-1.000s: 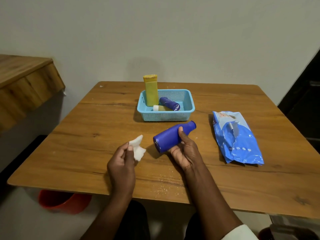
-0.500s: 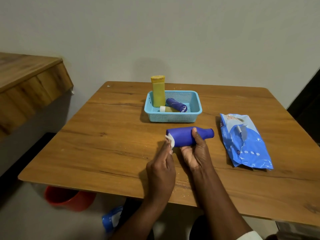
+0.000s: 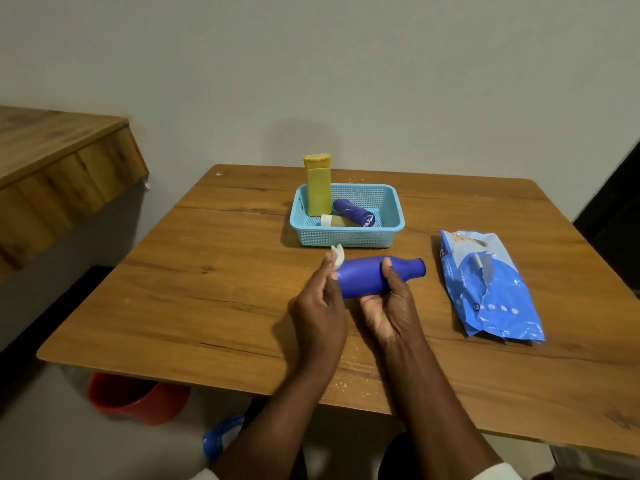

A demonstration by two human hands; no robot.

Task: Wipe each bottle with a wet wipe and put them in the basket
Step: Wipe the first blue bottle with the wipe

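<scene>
Wiping was in hand: right hand gripped the bottle; left hand pinched the wipe against its base. Next, presumably, wiping along the body.

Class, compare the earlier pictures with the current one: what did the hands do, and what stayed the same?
The left hand carried the wipe rightwards to the base of the blue bottle, which the right hand turned level, still gripping it. The basket with its three bottles and the wipe pack stayed put.
</scene>
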